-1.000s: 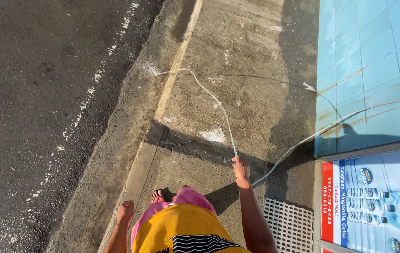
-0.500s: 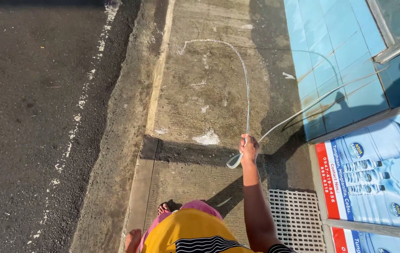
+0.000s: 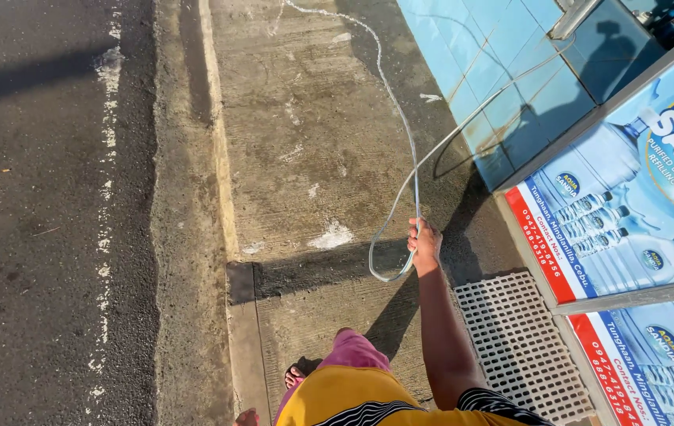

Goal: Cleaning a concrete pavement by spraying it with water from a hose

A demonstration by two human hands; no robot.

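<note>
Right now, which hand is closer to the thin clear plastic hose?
Right. The right hand grips the thin clear plastic hose just above its loop. The left hand is not in view.

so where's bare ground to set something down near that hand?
Bare concrete between the curb and the hose. Crowded on the side of the right hand: hose loop, drain grate, tiled wall.

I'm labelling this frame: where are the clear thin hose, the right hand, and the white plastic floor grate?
clear thin hose (image 3: 400, 118): head view, mid-length
right hand (image 3: 425, 243): head view, knuckles
white plastic floor grate (image 3: 522, 347): head view, centre
</note>
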